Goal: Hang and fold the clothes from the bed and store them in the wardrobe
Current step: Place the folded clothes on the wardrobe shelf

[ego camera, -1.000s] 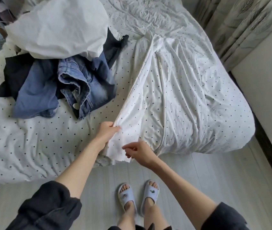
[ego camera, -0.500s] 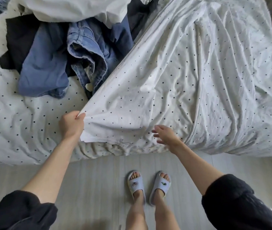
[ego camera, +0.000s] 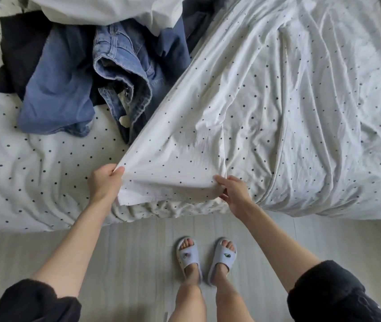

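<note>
Bed [ego camera: 34, 182]: covered in a white dotted sheet, runs across the whole scene beyond the fingers.

Dotted cover [ego camera: 277, 112]: white, same dot pattern, spread over the bed's right part. Its near corner is lifted and stretched between the two hands, probably to pull it flat and clear room for folding.

Clothes pile [ego camera: 92, 66]: lies up and to the left of the fingers, well apart from them, untouched. Jeans [ego camera: 124, 73] on top in the middle, a blue garment [ego camera: 57, 94] beside them, dark cloth beneath, a white garment [ego camera: 103, 10] at the far edge. None folded or hung yet; wardrobe not in view.

Left hand [ego camera: 104, 182]: fingers [ego camera: 115, 171] clenched round the cover's corner, thumb on top, holding it taut.

Right hand [ego camera: 233, 194]: fingers [ego camera: 222, 181] pinching the cover's hem just to the right, keeping that edge raised.

Slippers [ego camera: 188, 256]: on the floor below the hands.
</note>
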### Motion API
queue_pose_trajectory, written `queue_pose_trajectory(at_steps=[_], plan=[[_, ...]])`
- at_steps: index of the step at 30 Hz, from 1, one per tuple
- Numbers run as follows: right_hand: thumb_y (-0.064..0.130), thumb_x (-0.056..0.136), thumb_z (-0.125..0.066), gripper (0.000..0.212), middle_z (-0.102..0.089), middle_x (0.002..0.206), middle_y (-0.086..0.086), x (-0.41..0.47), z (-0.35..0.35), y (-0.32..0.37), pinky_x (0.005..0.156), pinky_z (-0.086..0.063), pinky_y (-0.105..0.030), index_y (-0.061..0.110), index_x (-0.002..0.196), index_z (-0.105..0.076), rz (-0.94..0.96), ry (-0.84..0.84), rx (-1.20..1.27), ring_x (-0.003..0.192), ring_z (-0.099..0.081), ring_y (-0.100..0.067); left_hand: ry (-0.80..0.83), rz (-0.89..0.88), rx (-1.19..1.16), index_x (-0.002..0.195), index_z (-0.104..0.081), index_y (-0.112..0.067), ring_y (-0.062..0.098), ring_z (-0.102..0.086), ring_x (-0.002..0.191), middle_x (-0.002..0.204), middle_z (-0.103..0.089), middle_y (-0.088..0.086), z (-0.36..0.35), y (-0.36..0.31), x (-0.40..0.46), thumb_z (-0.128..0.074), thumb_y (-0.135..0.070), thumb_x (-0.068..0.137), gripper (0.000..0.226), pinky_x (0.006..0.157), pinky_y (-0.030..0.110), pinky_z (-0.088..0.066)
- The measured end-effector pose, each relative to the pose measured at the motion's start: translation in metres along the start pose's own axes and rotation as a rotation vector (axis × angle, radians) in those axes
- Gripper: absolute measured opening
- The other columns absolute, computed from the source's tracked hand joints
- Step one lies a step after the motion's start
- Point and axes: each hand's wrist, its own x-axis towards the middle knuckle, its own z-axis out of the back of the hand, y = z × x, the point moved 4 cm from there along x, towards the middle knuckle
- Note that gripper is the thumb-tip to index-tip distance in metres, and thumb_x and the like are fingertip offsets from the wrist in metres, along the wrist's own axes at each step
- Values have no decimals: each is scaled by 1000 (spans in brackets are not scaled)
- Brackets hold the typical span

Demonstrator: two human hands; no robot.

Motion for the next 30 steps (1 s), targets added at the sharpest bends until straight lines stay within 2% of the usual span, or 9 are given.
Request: queue_pose_trajectory(at_steps=[3,6,11,13,16,19,23,26,30], plan=[[13,85,-64,13,-58,65,0,-33,39,17,49,-42,-22,14,74,-56,105,-84,-65,55,-52,-13,155,21,20,75,-54,-5,17,-44,57,65,-46,9,-22,-6,-31,-54,-17,89,19,54,28,-29],[10,86,-61,14,-65,70,4,-75,74,43,47,-43,-16,22,79,-63,240,-151,-49,57,-56,-9,290,36,8,78,-56,-7,20,-49,65,71,-51,13,-35,-23,-63,-54,-22,89,18,62,29,-32],[13,86,-53,31,-60,82,-27,-143,108,92,64,-40,-28,39,82,-70,537,-179,-118,69,-48,-14,353,-81,-32,70,-53,-6,20,-41,61,61,-45,4,-37,-67,-102,-55,-22,89,24,61,31,-26],[18,86,-52,26,-61,85,-26,-154,110,98,63,-38,-29,38,84,-69,604,-176,-186,69,-46,-13,329,-107,-25,68,-49,-9,19,-37,57,58,-40,1,-33,-70,-111,-54,-20,89,25,59,31,-23],[16,89,-51,22,-54,66,-8,-149,112,75,56,-35,-27,30,81,-67,535,-181,-238,61,-43,-12,274,-119,19,66,-46,-7,20,-38,58,59,-39,3,-26,-56,-122,-52,-18,90,27,58,31,-24],[11,88,-53,17,-44,69,-10,-126,113,28,59,-32,-32,0,76,-54,319,-169,-227,66,-39,-19,249,-87,45,72,-48,-2,20,-37,58,62,-39,6,-20,-38,-127,-51,-15,92,24,55,31,-23],[10,89,-56,18,-41,67,-8,-103,114,-15,65,-39,-34,6,72,-49,111,-153,-164,64,-40,-20,212,-66,57,72,-44,-5,20,-34,56,62,-36,5,-20,-29,-128,-48,-16,93,24,54,30,-26],[12,92,-53,12,-58,92,-10,-94,108,-18,74,-45,-35,5,98,-60,68,-76,-227,80,-55,-21,166,-118,43,65,-33,-13,17,-28,53,60,-31,1,-20,-32,-128,-47,-14,92,31,53,29,-22],[20,96,-50,33,-56,114,-7,-88,112,-19,89,-46,-37,10,127,-50,25,-34,-263,100,-54,-21,184,-221,43,66,-39,-9,19,-29,56,58,-32,1,-34,-39,-141,-50,-13,92,29,56,31,-27]])
